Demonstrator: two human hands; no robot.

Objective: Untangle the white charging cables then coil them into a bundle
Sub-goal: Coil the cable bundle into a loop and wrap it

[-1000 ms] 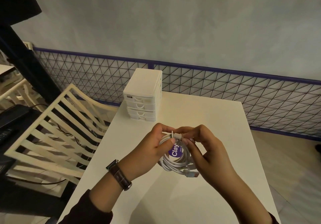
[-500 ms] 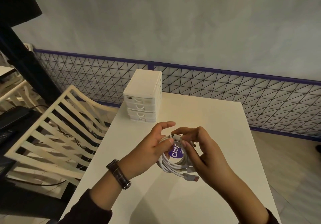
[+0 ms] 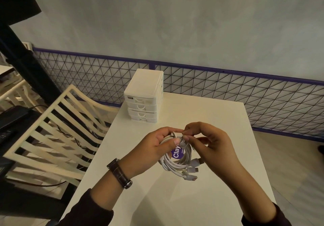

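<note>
The coiled white charging cables carry a round purple label with white lettering; the smooth counter and small plastic drawer unit are white too. The black wire mesh fence forms a triangle pattern under a purple rail, the slatted chair is cream, and the leather watch strap dark brown.
</note>
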